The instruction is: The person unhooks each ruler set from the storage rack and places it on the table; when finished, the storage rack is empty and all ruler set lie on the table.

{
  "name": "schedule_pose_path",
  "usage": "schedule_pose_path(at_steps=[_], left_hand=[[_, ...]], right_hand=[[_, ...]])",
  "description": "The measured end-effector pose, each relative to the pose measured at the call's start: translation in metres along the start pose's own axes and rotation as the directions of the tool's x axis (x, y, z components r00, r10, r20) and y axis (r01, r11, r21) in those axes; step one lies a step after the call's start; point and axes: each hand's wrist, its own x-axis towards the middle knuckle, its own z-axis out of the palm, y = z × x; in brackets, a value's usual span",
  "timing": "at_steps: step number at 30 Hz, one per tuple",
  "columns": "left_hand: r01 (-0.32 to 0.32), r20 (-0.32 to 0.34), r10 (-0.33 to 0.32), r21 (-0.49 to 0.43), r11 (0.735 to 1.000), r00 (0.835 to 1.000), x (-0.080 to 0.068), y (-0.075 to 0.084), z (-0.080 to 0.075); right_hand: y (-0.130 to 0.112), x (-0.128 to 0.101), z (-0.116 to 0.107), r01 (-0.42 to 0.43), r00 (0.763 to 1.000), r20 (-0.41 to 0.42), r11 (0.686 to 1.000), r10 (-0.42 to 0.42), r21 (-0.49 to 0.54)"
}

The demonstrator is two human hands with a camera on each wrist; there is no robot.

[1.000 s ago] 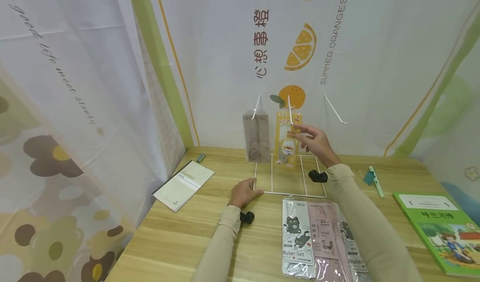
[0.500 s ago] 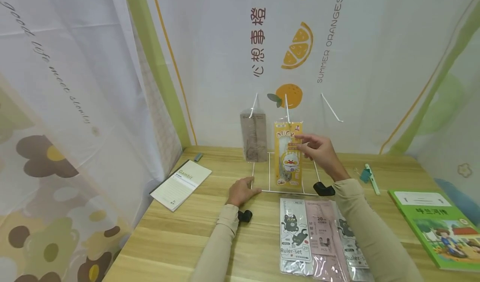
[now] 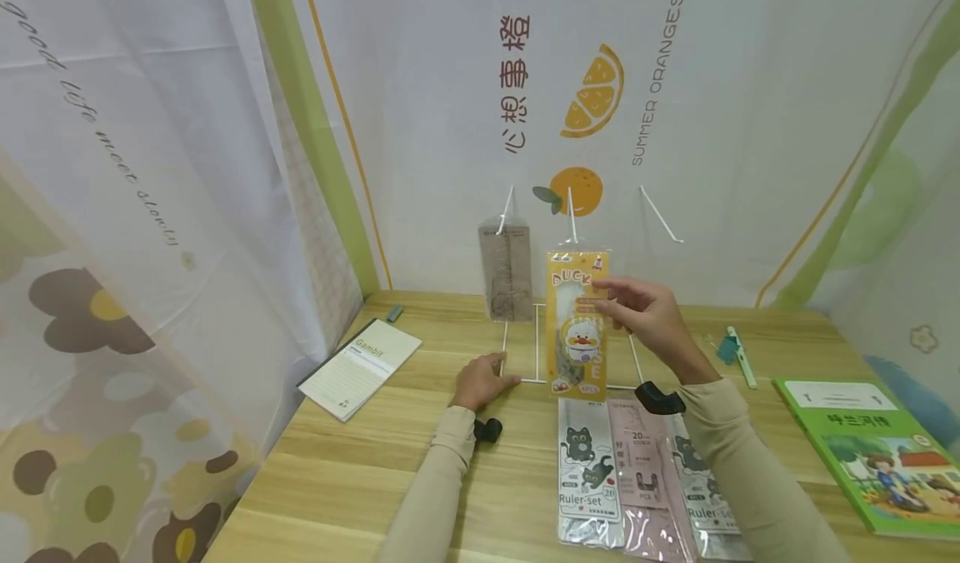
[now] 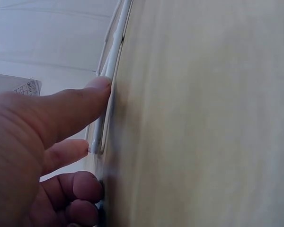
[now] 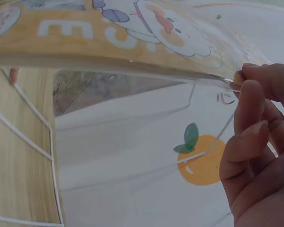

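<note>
The right hand point(image 3: 651, 320) pinches the upper edge of the yellow duck packet point(image 3: 577, 325), held upright in the air in front of the white wire rack point(image 3: 517, 346); the left hand point(image 3: 480, 382), fingers curled, presses the rack's base corner at 9 o'clock of the packet. On the wooden table point(image 3: 360, 463) a green book point(image 3: 877, 455) lies at 4 o'clock, a white booklet point(image 3: 360, 368) at 9 o'clock, ruler-set packs point(image 3: 637, 471) at 6 o'clock just below. A grey packet point(image 3: 508, 271) hangs on the rack's left hook at 11 o'clock. A second ago the duck packet hung on the middle hook; it has since come off, lower and nearer.
</note>
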Motion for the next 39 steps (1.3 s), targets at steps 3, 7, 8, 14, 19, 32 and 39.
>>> schedule_pose_path(at_steps=[3,7,8,14,19,32,39], left_hand=[[-0.003,0.002,0.003,0.005,1.000,1.000,0.000,-0.001,0.000],[-0.011,0.012,0.011,0.007,1.000,1.000,0.001,-0.001,-0.002],[-0.012,0.016,0.012,0.008,1.000,1.000,0.002,-0.001,-0.002],[-0.018,0.038,0.018,-0.019,1.000,0.999,0.003,-0.003,-0.006],[-0.042,0.042,0.043,-0.025,0.999,0.998,0.004,-0.007,-0.006],[-0.036,0.045,0.038,-0.053,0.998,0.998,0.001,-0.001,-0.006],[-0.039,0.039,0.042,-0.056,0.998,0.998,0.000,-0.001,-0.007]], right_hand=[[-0.008,-0.007,0.001,-0.001,1.000,-0.001,0.997,0.001,0.075],[-0.012,-0.020,0.005,-0.042,0.999,0.035,0.977,0.035,0.210],[-0.011,-0.024,0.007,-0.077,0.997,0.050,0.969,0.067,0.234],[0.008,-0.049,0.027,-0.430,0.900,0.173,0.880,0.400,0.203],[0.034,-0.067,0.058,-0.572,0.806,0.251,0.814,0.536,0.098],[0.057,-0.082,0.109,-0.606,0.768,0.209,0.793,0.605,-0.067],[0.058,-0.084,0.121,-0.520,0.815,0.130,0.812,0.565,-0.266]])
